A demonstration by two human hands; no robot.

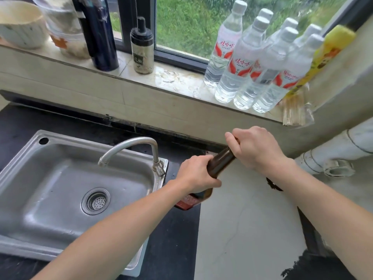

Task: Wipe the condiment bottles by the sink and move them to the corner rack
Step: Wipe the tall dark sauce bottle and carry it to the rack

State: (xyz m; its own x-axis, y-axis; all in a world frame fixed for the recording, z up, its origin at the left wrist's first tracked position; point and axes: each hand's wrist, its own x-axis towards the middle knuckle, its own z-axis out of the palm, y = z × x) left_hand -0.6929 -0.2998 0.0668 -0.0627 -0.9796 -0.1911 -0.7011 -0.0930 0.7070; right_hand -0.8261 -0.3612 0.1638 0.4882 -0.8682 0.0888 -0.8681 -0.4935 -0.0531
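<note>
brown condiment bottle (219, 163) tilted, held off the dark counter (177, 229) just right of the steel sink (60, 158). left hand (196, 174) wraps its body; right hand (255, 147) curls over the neck top. water bottles (252, 63) on the sill (177, 81) behind.

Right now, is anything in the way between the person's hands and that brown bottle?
Nothing visible stands between them. The left hand grips the brown bottle round its body, and the right hand grips its neck, above the counter just right of the sink.
</note>
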